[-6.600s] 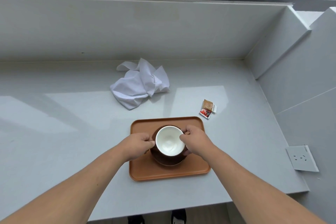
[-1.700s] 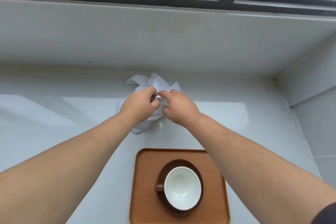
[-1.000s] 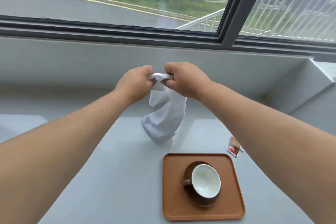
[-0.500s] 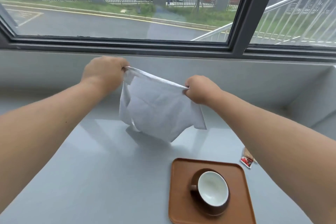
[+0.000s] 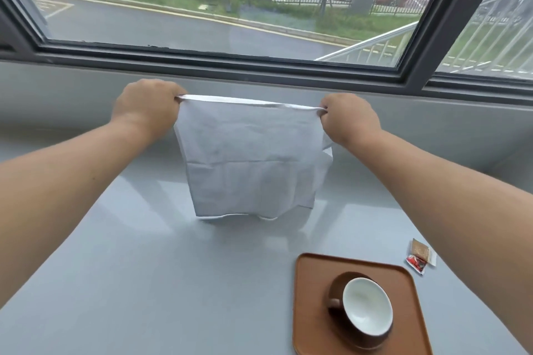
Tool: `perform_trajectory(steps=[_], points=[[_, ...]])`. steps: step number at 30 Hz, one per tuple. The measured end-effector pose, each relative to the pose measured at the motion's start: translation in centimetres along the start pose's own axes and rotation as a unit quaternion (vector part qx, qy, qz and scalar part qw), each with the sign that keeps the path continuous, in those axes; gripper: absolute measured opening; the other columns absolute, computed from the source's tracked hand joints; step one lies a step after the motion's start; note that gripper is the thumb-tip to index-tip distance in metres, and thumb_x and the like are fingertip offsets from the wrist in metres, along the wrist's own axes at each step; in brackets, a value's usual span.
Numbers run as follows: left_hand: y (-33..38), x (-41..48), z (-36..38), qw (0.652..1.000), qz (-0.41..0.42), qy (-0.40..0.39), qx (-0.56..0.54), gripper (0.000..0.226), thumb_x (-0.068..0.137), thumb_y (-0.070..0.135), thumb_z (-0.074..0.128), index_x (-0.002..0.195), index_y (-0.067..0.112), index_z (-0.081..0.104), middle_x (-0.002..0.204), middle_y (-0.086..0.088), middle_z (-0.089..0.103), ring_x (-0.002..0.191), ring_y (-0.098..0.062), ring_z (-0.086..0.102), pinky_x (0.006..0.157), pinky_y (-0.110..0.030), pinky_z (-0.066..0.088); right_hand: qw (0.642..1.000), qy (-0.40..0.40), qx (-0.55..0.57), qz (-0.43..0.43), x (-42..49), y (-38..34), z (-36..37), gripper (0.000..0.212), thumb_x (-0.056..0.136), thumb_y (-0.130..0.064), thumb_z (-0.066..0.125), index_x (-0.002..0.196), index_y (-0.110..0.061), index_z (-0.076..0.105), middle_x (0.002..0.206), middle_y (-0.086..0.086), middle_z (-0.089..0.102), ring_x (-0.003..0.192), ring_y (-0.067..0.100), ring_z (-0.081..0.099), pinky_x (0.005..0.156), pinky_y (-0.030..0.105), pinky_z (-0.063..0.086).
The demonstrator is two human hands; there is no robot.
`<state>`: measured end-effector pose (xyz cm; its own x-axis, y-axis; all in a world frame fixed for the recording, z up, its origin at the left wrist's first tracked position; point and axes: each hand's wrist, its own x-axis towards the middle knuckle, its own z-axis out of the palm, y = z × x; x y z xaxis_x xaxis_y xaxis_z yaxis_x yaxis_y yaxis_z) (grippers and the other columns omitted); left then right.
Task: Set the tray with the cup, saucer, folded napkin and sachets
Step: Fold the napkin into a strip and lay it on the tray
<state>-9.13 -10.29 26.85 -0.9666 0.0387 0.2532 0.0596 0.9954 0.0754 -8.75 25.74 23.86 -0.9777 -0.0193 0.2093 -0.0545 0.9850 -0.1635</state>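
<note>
A white napkin (image 5: pixel 248 161) hangs spread out in the air above the grey counter, its lower edge just touching or close to the surface. My left hand (image 5: pixel 145 106) pinches its top left corner and my right hand (image 5: pixel 347 118) pinches its top right corner, pulling the top edge taut. At the lower right an orange-brown tray (image 5: pixel 313 305) carries a brown saucer (image 5: pixel 336 287) with a brown cup (image 5: pixel 366 313), white inside, standing on it. Two or three sachets (image 5: pixel 419 255) lie on the counter just right of the tray.
The grey counter (image 5: pixel 144 268) runs back to a low grey wall (image 5: pixel 57 95) under a dark-framed window (image 5: pixel 230 65). My right forearm passes over the counter beside the sachets.
My hands have moved apart and stretched the napkin out flat; half a second ago it hung slack and slanted. Earlier I lifted it crumpled from the counter.
</note>
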Motion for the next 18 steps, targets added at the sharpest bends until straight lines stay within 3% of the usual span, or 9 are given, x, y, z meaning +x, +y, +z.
perform_trajectory(steps=[5,8,11,14,18], points=[[-2.4,0.2,-1.7,0.998,-0.001,0.047,-0.038,0.038,0.098,0.023,0.049,0.125,0.035,0.073,0.129,-0.011,0.070,0.118,-0.044,0.061,0.094,-0.049,0.052,0.997,0.075,0.017,-0.009,0.3,-1.6,-2.0,0.017,0.101,-0.024,0.051,0.098,-0.015,0.065,0.084,0.005,0.063,0.076,0.032,0.049,0.065,0.037,0.039],[-3.6,-0.6,-2.8,0.996,0.016,0.064,-0.064,0.035,0.098,0.022,0.054,0.125,0.031,0.074,0.128,-0.012,0.072,0.119,-0.043,0.061,0.096,-0.049,0.051,0.993,0.106,0.005,-0.050,-0.3,-2.4,-3.7,0.015,0.099,-0.022,0.051,0.095,-0.015,0.064,0.082,0.007,0.067,0.074,0.033,0.053,0.064,0.037,0.038],[-4.9,-2.8,-3.2,0.995,0.063,0.052,-0.053,0.029,0.098,0.022,0.058,0.119,0.029,0.077,0.115,-0.011,0.074,0.108,-0.042,0.064,0.086,-0.046,0.050,0.989,0.116,0.008,-0.092,-2.7,-2.7,-4.3,0.011,0.094,-0.020,0.057,0.097,-0.017,0.066,0.086,0.009,0.071,0.078,0.038,0.061,0.064,0.037,0.040],[-6.6,-6.4,-1.7,0.994,0.098,0.026,-0.039,0.027,0.096,0.016,0.064,0.116,0.026,0.079,0.107,-0.010,0.074,0.099,-0.040,0.067,0.079,-0.046,0.052,0.991,0.075,0.023,-0.111,-7.4,-2.8,-2.5,0.012,0.089,-0.020,0.063,0.099,-0.022,0.067,0.087,0.009,0.073,0.076,0.041,0.065,0.064,0.039,0.048],[-9.2,-11.8,3.4,0.992,0.123,-0.026,-0.032,0.025,0.094,0.012,0.069,0.110,0.026,0.082,0.099,-0.004,0.075,0.093,-0.035,0.070,0.072,-0.044,0.057,0.989,-0.043,0.006,-0.144,-14.1,-3.6,3.8,0.017,0.085,-0.019,0.064,0.101,-0.025,0.063,0.089,0.004,0.074,0.077,0.036,0.068,0.060,0.036,0.048]])
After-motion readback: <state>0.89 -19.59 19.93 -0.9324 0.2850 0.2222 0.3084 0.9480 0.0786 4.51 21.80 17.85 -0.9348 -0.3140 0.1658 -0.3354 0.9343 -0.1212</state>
